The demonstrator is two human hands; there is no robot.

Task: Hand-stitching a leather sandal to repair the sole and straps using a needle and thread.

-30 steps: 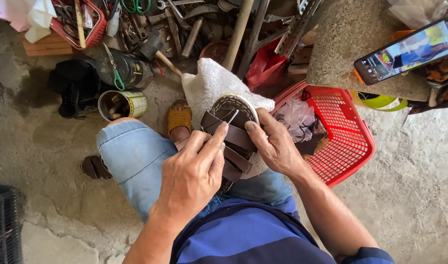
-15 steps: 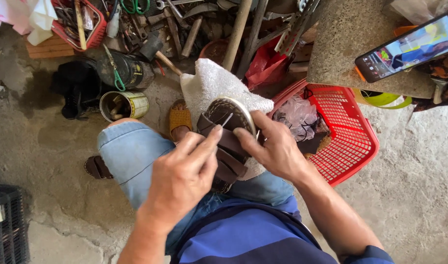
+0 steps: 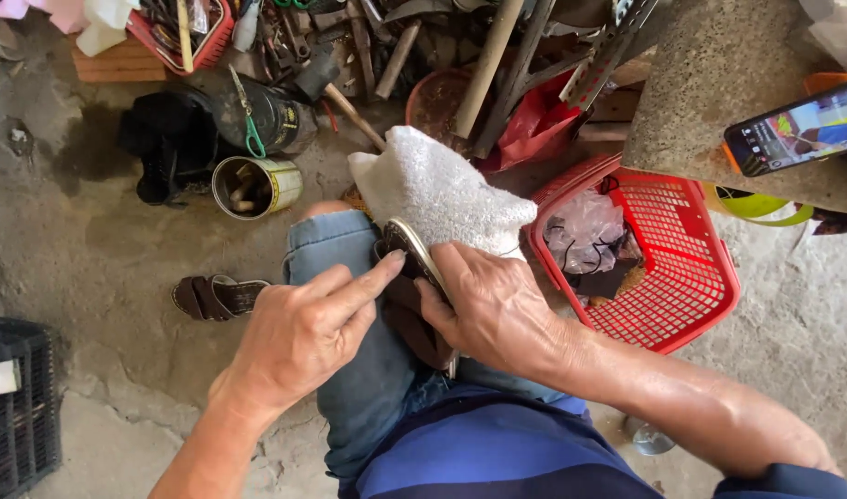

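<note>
Resting edge-up on the person's lap at frame centre is a dark brown sandal (image 3: 414, 286), its pale sole rim turned toward the camera and its straps hanging down over the blue jeans (image 3: 359, 370). The right hand (image 3: 497, 310) is closed around the sandal's right side, fingers wrapped over the sole edge, thumb pressing near the rim. The left hand (image 3: 303, 333) is loosely curled, holding nothing that I can see; only its extended index finger touches the sandal near the upper strap.

Handling, as a judgement: looks light, one hand carries it easily. The sole seems fairly stiff, rubbery, so the rim is the firm place to grip; the straps look soft and floppy, a poor hold. Not fragile, not slippery by the look of it.

Just above the sandal, a white towelling cloth (image 3: 442, 189) drapes over the knee, touching the sandal's top. Right of centre stands a red plastic basket (image 3: 691, 277) with a clear bag and scraps inside. Lower left of the lap, a matching brown sandal (image 3: 216, 296) lies on the concrete floor (image 3: 82, 268). Upper left holds an open tin can (image 3: 255, 187) beside a dark can, with a clutter of tools along the top edge. A phone (image 3: 798, 137) sits on a stone block at upper right. A black crate (image 3: 17, 407) is at the left edge.
</note>
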